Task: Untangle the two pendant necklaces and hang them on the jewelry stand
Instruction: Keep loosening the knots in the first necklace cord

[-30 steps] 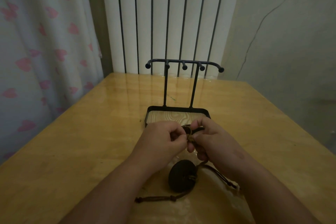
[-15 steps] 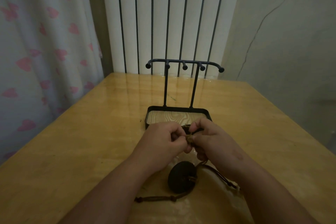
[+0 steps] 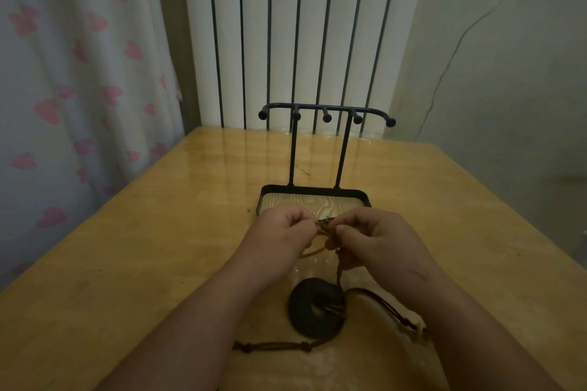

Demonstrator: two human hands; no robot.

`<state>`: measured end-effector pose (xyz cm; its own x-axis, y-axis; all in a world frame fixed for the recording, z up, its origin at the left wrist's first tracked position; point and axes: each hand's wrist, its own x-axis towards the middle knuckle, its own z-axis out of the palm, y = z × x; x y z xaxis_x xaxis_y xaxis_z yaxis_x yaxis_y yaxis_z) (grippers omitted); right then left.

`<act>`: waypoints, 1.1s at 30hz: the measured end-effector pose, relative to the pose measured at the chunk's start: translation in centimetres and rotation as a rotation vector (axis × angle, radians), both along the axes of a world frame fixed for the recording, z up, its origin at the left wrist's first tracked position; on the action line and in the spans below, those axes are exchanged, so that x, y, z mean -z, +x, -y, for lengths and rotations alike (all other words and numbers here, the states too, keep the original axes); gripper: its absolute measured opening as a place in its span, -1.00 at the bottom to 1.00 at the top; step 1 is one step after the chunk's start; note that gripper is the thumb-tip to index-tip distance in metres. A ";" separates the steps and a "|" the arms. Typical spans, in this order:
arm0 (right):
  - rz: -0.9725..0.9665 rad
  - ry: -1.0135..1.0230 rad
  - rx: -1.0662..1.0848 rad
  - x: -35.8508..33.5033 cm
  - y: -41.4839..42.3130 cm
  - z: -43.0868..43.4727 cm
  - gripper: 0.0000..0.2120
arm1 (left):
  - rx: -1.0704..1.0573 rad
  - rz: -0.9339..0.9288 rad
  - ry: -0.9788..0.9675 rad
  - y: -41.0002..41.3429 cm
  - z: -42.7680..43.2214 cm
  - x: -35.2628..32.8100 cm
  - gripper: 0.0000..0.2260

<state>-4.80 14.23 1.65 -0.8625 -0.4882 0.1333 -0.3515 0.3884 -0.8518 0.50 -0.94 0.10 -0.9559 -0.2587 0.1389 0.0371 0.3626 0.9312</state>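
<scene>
Working the tangle [image 3: 325,227] apart is, by my judgement, the step in hand. Left hand [image 3: 279,232] and right hand [image 3: 378,238] are raised just above the table [image 3: 143,247], knuckles up and close together, about midway between its side edges. Each has its fingers curled and pinches the brown cords at the tangle between thumb and fingertips. One hand is on either side of it, presumably so that one anchors the snarl while the other picks a strand loose. How the strands cross inside the pinch cannot be made out.

One pendant [image 3: 316,308], a dark ring, lies flat on the table towards the near edge, between the forearms. A cord [image 3: 338,270] rises from it to the right hand. The pendant rests on the table, so its weight is off the tangle. A knotted cord end [image 3: 276,347] trails towards the left forearm, and another length [image 3: 384,303] passes under the right forearm. A second pendant is not visible — hidden or too dim to tell.

Jewelry stand [image 3: 324,108] is upright just beyond the hands, towards the far edge, its tray base nearest the person. All five pegs are bare, so nothing is hung yet and the task is at an early stage. Risk noted — a hard pull would likely tighten the tangle.
</scene>
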 end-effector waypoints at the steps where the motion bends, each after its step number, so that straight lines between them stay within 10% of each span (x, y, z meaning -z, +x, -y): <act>1: 0.013 -0.023 0.010 0.0 -0.1 -0.1 -0.85 | -0.003 0.003 0.040 0.0 0.0 -0.1 -0.80; 19: 0.404 -0.504 -0.062 0.7 -1.0 0.2 -0.84 | 0.027 0.060 0.036 -0.1 0.0 0.2 -0.80; 33: 0.078 -0.078 0.047 1.0 -0.4 0.6 -0.81 | -0.041 0.011 0.548 -0.4 0.1 0.5 -0.80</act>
<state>-5.18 13.61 0.67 -0.8933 -0.4380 0.1008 -0.2659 0.3341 -0.9043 0.09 -1.05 -0.36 -0.9443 -0.3272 -0.0364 0.0225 -0.1745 0.9844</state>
